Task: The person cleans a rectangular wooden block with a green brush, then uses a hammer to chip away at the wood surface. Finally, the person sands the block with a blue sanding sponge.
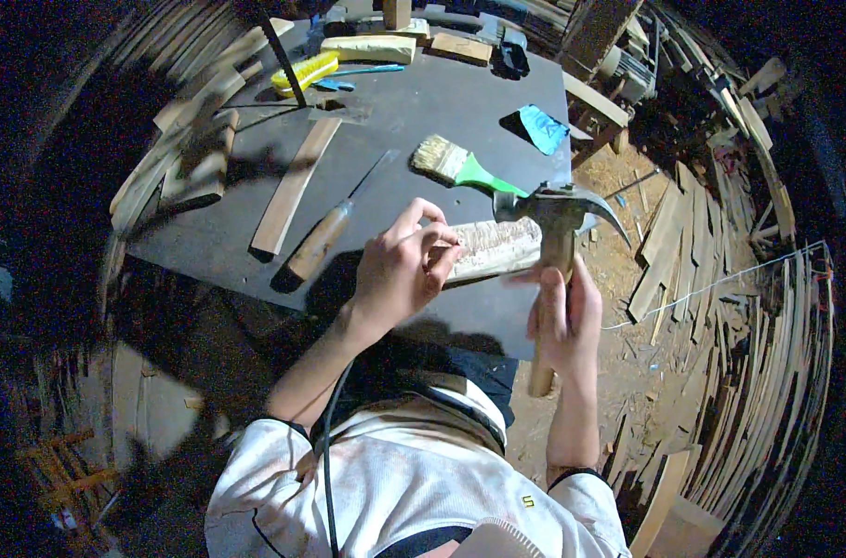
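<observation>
My right hand (562,312) is wrapped round the wooden handle of a claw hammer (558,209), its metal head raised at the right end of a pale, rough-faced wood piece (488,246) near the table's front edge. My left hand (414,251) rests at the left end of that piece with fingers curled and pinched; anything between them is too small to make out. Beyond lies a brush (469,169) with pale bristles and green handle. A long metal tool with a wooden handle (316,242) and a thin wood strip (293,191) lie to the left.
The dark table (386,112) carries a yellow brush (307,73), wood blocks (460,46), a blue object (542,128) and an upright dark bar at its back left. Stacked planks (758,391) and a white cord stand at the right; scrap boards (665,242) lie on the dusty floor.
</observation>
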{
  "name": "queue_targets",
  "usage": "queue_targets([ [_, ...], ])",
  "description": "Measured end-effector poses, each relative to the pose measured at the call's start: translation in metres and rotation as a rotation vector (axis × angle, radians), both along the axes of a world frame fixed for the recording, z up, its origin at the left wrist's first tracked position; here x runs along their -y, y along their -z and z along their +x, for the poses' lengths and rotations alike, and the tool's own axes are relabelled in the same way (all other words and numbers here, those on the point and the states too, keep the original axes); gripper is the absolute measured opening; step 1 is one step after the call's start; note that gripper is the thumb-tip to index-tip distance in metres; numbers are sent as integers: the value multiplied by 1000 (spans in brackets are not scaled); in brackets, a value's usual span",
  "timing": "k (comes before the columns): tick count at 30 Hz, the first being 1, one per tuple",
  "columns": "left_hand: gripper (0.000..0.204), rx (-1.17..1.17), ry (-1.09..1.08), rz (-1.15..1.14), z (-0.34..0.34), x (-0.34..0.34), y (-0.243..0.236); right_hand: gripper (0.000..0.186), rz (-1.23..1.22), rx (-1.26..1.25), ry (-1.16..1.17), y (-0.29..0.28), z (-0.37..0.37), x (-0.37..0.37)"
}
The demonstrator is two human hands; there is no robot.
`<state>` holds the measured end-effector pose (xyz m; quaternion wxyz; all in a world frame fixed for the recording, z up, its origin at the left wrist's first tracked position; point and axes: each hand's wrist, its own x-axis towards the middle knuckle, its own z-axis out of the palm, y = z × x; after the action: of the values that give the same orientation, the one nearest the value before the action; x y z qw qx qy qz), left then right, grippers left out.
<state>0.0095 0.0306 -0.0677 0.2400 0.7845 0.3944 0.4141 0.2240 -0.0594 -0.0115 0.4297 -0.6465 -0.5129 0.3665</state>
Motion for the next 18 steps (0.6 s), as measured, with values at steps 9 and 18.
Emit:
queue_targets([
  [9, 18, -15, -3, 58, 0, -1, 5, 23, 29, 259, -34, 38, -11, -9],
  [18, 10, 106, -81, 36, 2, 1, 7, 23, 55, 214, -19, 38, -10, -10],
])
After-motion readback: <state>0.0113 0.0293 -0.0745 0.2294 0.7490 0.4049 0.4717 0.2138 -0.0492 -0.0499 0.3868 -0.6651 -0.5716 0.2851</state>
